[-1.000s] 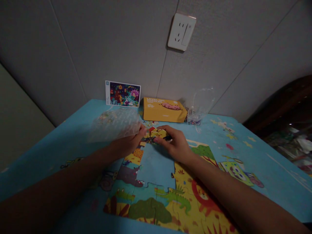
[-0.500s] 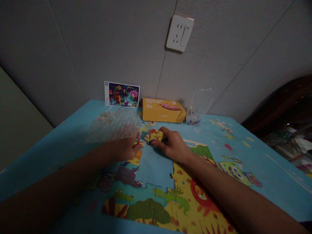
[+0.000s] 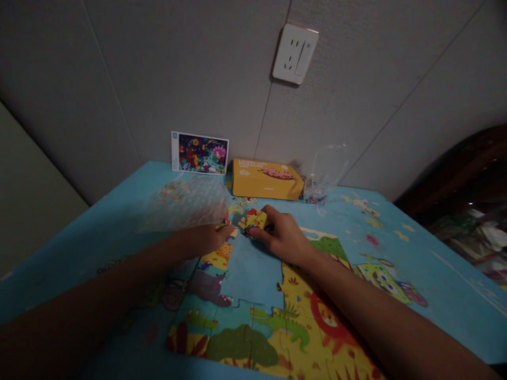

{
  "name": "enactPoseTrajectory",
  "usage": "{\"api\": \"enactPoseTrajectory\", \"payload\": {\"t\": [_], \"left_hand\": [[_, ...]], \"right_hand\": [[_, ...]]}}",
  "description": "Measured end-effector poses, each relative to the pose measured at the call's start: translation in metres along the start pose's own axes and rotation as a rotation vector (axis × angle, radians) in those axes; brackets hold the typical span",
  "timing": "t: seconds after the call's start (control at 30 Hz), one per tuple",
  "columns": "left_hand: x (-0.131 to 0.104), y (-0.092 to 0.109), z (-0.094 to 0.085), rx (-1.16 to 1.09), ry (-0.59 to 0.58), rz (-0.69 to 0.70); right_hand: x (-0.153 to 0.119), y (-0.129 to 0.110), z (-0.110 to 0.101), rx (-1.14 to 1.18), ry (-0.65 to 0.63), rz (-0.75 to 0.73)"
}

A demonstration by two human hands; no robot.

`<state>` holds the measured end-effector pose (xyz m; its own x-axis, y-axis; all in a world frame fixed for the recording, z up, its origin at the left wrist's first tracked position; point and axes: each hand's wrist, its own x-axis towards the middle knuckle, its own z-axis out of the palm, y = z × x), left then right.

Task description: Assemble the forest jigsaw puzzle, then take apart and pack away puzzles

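My right hand [image 3: 283, 235] is closed round several loose puzzle pieces [image 3: 254, 219], yellow and red ones showing between thumb and fingers. Pinched in my left hand [image 3: 212, 235] is a small puzzle piece [image 3: 222, 225] with some green on it, partly hidden by the fingers. Both hands are above the far part of a partly joined animal puzzle [image 3: 241, 340]. The puzzle shows a lion, crocodiles, a hippo and trees, and blue tablecloth shows through a gap in its middle. A clear plastic bag [image 3: 184, 203] lies just beyond my left hand.
A yellow puzzle box [image 3: 265, 181] sits by the wall, with a picture card [image 3: 201, 154] upright to its left. On its right is a clear bag [image 3: 319, 184] with pieces inside. The patterned blue tablecloth [image 3: 400, 253] covers the table. A few small pieces [image 3: 244, 201] lie before the box.
My left hand has turned and shifted slightly right, and the piece in its fingers now shows green. My right hand holds its pieces almost as before. The view has shifted slightly.
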<state>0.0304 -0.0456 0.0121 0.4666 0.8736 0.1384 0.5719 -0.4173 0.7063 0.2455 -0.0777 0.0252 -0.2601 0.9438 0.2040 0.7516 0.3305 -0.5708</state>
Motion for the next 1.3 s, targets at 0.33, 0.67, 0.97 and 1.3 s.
{"api": "enactPoseTrajectory", "payload": {"t": [0.33,0.67,0.97,1.3], "left_hand": [[-0.003,0.018,0.002,-0.351,0.141,-0.007],[-0.001,-0.005,0.015,-0.265,-0.002,0.08],[0.005,0.006,0.008,-0.334,-0.022,0.053],[0.004,0.005,0.006,-0.291,-0.043,0.065]], "right_hand": [[-0.008,-0.008,0.014,0.625,-0.059,-0.1],[0.002,-0.006,0.014,0.866,0.242,0.013],[0.001,0.001,0.015,0.996,0.545,0.012],[0.004,0.005,0.019,1.018,0.556,0.059]]}}
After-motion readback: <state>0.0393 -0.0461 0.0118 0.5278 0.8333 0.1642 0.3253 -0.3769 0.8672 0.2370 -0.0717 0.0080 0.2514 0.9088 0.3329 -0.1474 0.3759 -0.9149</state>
